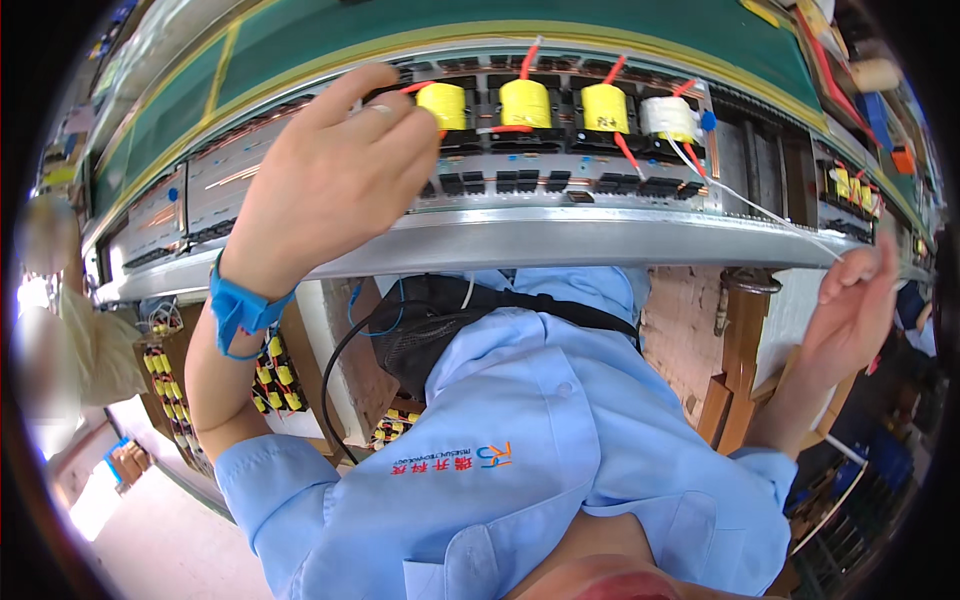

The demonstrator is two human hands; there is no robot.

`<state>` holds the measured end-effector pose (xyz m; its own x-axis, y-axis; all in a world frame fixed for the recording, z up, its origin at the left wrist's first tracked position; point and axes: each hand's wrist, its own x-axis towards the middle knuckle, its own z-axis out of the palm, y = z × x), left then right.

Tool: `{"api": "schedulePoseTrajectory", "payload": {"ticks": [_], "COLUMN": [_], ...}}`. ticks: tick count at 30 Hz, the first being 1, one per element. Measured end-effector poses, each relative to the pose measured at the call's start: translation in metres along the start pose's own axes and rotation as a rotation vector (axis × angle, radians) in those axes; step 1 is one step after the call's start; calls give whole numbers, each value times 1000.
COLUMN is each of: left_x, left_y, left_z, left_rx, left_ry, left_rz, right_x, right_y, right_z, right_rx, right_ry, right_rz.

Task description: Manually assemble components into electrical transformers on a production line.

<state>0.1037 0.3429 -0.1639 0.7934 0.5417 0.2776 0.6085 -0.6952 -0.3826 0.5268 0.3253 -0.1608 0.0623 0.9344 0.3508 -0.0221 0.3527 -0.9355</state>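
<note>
My left hand [345, 165] reaches over the rail with its fingers curled against the left side of a yellow-taped coil [442, 106] on a black bobbin. Its fingertips are partly hidden, so what they grip is unclear. To the right sit two more yellow-taped coils, the middle one [525, 104] and the one beyond it [604, 107], all with red-sleeved leads. At the end of this row is a coil with white wrapping [668, 118]. From it a thin white wire [765, 212] runs right to my right hand [855, 300], which pinches its end.
A metal rail [560, 235] edges the bench in front of me. Behind the row runs a green belt [480, 25] with yellow borders. More small yellow coils [850, 188] stand further right; others [168, 385] are stacked below at left. Another person's sleeve [100, 345] shows at the left.
</note>
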Motion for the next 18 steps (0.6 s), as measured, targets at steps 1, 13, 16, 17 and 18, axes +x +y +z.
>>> {"api": "schedulePoseTrajectory", "payload": {"ticks": [1, 13, 16, 17, 18], "left_x": [2, -5, -5, -6, -9], "left_y": [1, 0, -7, -13, -22], "left_z": [-3, -3, 1, 5, 10], "left_rx": [18, -22, -162, -325, -433], "left_ry": [-15, 65, 63, 36, 40], "left_rz": [-14, -53, -101, -136, -166], "right_x": [26, 108, 114, 119, 124], "right_y": [-2, 54, 54, 57, 62], "right_z": [1, 199, 204, 203, 202], "right_rx": [16, -1044, -923, -913, -902], "right_ry": [-218, -922, -1070, -1065, -1096], "right_rz": [-43, -882, -1252, -1262, -1322]}}
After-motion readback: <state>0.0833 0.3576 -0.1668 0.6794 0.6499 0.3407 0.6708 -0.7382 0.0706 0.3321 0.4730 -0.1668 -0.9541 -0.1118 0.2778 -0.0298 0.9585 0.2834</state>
